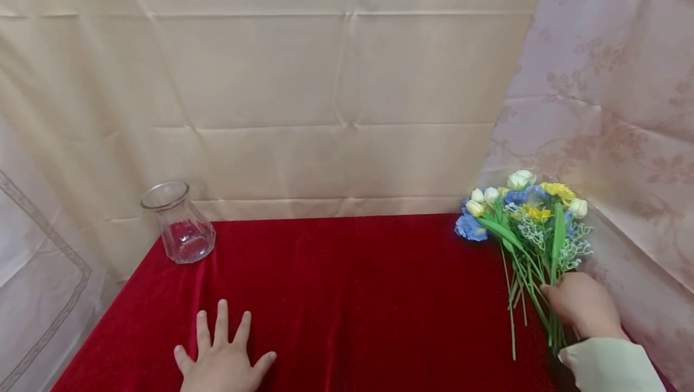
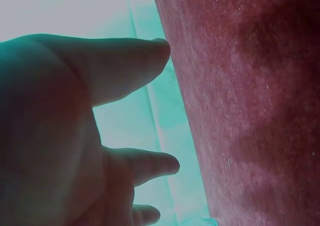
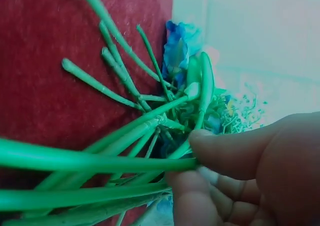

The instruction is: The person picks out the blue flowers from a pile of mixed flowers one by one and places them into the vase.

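Head view is showing me the right hand (image 1: 585, 304) at four o'clock, its thumb and fingers pinching the green stems (image 3: 100, 162) of a bunch of flowers (image 1: 534, 213). White, yellow and blue blooms are pointing toward eleven o'clock from that hand, and loose stem ends are trailing toward six. I am seeing the left hand (image 1: 222, 362) at seven o'clock, its fingers spreading wide over the red cloth (image 1: 390, 295); I cannot tell whether it is touching. A clear glass vase (image 1: 187, 235) is standing on the cloth toward eleven o'clock from the left hand.
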Action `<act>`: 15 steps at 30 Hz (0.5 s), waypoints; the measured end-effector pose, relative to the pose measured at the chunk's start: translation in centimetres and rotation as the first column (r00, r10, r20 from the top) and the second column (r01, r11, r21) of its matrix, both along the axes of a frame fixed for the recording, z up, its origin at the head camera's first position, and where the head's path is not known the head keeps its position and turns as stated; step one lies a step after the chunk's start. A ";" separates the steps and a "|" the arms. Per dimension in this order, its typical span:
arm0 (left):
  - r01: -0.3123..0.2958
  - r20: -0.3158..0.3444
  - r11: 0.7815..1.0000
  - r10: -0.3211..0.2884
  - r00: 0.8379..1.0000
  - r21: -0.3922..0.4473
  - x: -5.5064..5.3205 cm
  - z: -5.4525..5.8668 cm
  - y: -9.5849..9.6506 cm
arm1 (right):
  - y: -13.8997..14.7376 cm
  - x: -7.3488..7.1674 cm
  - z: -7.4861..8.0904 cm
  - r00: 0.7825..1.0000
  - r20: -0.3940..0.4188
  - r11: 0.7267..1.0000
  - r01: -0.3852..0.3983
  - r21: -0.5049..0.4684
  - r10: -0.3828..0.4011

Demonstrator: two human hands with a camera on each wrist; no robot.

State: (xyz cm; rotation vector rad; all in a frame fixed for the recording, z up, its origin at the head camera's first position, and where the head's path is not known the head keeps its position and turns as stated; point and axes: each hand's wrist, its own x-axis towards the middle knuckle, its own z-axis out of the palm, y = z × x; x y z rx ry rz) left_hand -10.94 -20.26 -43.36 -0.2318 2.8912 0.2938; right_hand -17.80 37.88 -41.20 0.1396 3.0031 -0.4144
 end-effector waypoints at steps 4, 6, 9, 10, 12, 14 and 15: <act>0.004 0.002 1.000 -0.004 1.000 0.013 -0.1 0.1 0.4 | 0.0 0.4 0.0 0.999 -0.053 0.999 0.003 -0.043 -0.005; 0.007 -0.002 1.000 -0.007 1.000 0.010 -0.1 0.3 0.6 | -0.1 0.6 0.0 0.996 -0.092 0.998 0.012 -0.066 -0.018; 0.016 -0.014 1.000 -0.016 1.000 -0.002 -0.1 0.7 0.8 | 0.0 0.7 0.2 0.993 -0.115 0.996 0.016 -0.090 -0.027; 0.017 -0.016 1.000 -0.017 1.000 -0.002 0.0 0.7 0.9 | 0.0 0.8 0.3 0.993 -0.116 0.995 0.019 -0.099 -0.030; 0.021 -0.019 1.000 -0.022 1.000 -0.006 0.0 0.8 1.0 | 0.0 0.7 0.4 0.994 -0.108 0.993 0.022 -0.113 -0.034; 0.023 -0.018 1.000 -0.023 1.000 -0.005 0.0 0.8 1.0 | 0.0 0.8 0.5 0.995 -0.090 0.990 0.033 -0.135 -0.045; 0.022 -0.013 1.000 -0.022 1.000 -0.005 0.1 0.8 1.0 | 0.0 0.8 0.6 0.995 -0.079 0.988 0.041 -0.147 -0.053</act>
